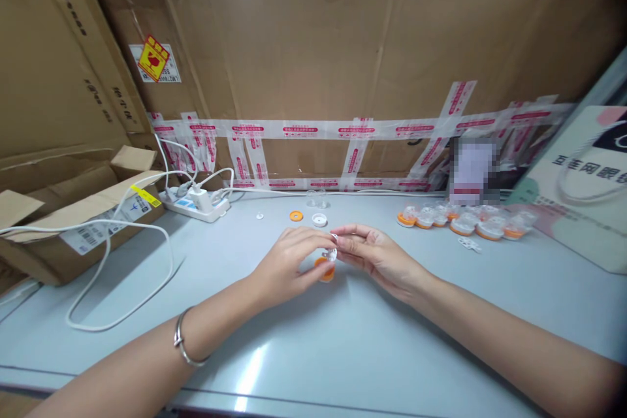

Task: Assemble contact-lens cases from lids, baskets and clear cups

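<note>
Near the middle of the table, my left hand and my right hand meet at the fingertips around a small white plastic part. Fingers of both hands pinch it. Just below it, by my left thumb, is an orange round part, partly covered by that thumb. Beyond my hands lie a white ring-shaped part, an orange disc and small clear pieces. A tiny white piece lies further left.
Several orange and clear round cases stand at the right, with a white flat part before them. A power strip with looping white cables and an open cardboard box are at the left. Large cardboard walls the back.
</note>
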A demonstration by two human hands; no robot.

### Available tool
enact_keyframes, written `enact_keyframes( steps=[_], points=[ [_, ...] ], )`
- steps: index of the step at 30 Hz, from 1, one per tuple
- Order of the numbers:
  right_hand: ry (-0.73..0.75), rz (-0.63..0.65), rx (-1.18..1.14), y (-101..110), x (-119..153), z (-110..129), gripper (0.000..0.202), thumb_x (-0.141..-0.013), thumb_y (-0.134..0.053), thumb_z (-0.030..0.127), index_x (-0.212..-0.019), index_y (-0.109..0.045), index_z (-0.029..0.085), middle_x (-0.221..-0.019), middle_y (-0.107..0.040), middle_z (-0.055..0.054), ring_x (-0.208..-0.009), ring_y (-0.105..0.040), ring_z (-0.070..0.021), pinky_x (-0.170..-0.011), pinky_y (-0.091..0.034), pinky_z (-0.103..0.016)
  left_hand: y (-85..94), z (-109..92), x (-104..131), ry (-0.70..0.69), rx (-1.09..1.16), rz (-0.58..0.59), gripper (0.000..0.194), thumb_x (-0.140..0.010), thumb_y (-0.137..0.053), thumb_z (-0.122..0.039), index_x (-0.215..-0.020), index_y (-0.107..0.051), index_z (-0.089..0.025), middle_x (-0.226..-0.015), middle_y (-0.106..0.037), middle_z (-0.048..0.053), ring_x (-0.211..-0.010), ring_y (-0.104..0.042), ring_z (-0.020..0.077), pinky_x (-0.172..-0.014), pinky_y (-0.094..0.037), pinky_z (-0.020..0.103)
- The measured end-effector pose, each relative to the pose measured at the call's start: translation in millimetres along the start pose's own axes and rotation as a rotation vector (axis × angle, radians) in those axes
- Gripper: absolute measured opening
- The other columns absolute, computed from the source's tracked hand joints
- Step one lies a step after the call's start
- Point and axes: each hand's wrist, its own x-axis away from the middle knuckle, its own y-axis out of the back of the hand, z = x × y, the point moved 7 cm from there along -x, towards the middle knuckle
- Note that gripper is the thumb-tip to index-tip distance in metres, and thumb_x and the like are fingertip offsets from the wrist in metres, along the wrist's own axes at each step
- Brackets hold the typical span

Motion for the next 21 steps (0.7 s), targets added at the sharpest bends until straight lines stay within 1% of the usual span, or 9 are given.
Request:
enact_keyframes(
  steps=[2,5,9,12,14,16,19,21],
  points=[
    [0.035,0.013,0.057,0,0,2,0.028,-0.062,-0.076,0.026,-0.086,-0.066,0.019,-0.083,-0.068,-0.001,-0.078,-0.061,-0.0117,-0.080,-0.044,-0.028,0.4,0,0,0.006,0.017,0.000,0.022,-0.081,-0.055,-0.020,-0.103,-0.056,-0.021,-0.105,-0.065,0.005,-0.101,-0.057,0.0185,-0.089,-0.039,0.035],
    [0.093,-0.007,0.104,2,-1,4,0.032,-0.062,-0.076,0.027,-0.091,-0.065,0.020,-0.082,-0.068,-0.002,-0.080,-0.060,-0.0127,-0.080,-0.042,-0.029,2.6,0,0,0.031,0.070,-0.020,0.021,-0.081,-0.056,-0.017,-0.102,-0.056,-0.020,-0.104,-0.064,0.004,-0.100,-0.056,0.0172,-0.090,-0.040,0.034],
    [0.114,0.000,0.083,0,-1,4,0.035,-0.064,-0.074,0.030,-0.096,-0.063,0.020,-0.080,-0.068,-0.002,-0.081,-0.061,-0.0160,-0.082,-0.042,-0.034,6.9,1,0,0.108,0.139,-0.076,0.018,-0.082,-0.054,-0.018,-0.101,-0.057,-0.018,-0.094,-0.063,0.003,-0.088,-0.057,0.0133,-0.081,-0.044,0.027],
    [0.119,0.018,0.041,-4,1,4,0.035,-0.064,-0.074,0.029,-0.096,-0.062,0.020,-0.081,-0.067,-0.003,-0.083,-0.062,-0.0173,-0.083,-0.043,-0.036,5.5,2,0,0.142,0.156,-0.090,0.017,-0.082,-0.055,-0.019,-0.099,-0.058,-0.017,-0.087,-0.061,0.003,-0.082,-0.055,0.0124,-0.076,-0.045,0.025],
    [0.112,0.035,0.022,-6,2,3,0.035,-0.064,-0.074,0.028,-0.097,-0.062,0.020,-0.084,-0.066,-0.003,-0.085,-0.062,-0.0179,-0.083,-0.043,-0.036,2.7,2,0,0.143,0.160,-0.085,0.017,-0.082,-0.054,-0.018,-0.099,-0.058,-0.017,-0.087,-0.059,0.003,-0.082,-0.055,0.0124,-0.075,-0.045,0.025],
    [0.102,0.052,0.013,-8,3,1,0.036,-0.065,-0.073,0.027,-0.098,-0.062,0.021,-0.089,-0.065,-0.003,-0.087,-0.061,-0.0179,-0.084,-0.044,-0.035,2.0,3,0,0.146,0.150,-0.106,0.017,-0.082,-0.054,-0.017,-0.099,-0.059,-0.017,-0.088,-0.058,0.004,-0.082,-0.055,0.0126,-0.075,-0.046,0.026],
    [0.103,0.057,0.018,-9,4,-1,0.033,-0.066,-0.072,0.025,-0.098,-0.063,0.021,-0.098,-0.063,-0.003,-0.087,-0.061,-0.0155,-0.084,-0.044,-0.032,3.7,6,1,0.166,0.129,-0.148,0.017,-0.082,-0.055,-0.017,-0.098,-0.060,-0.017,-0.087,-0.059,0.004,-0.081,-0.055,0.0129,-0.075,-0.046,0.026],
    [0.111,0.048,0.040,-8,3,-2,0.031,-0.067,-0.072,0.025,-0.096,-0.064,0.021,-0.098,-0.063,-0.002,-0.084,-0.060,-0.0140,-0.083,-0.044,-0.031,4.6,7,2,0.171,0.127,-0.158,0.017,-0.082,-0.055,-0.018,-0.098,-0.061,-0.017,-0.086,-0.059,0.004,-0.080,-0.056,0.0130,-0.074,-0.047,0.026]
  ],
)
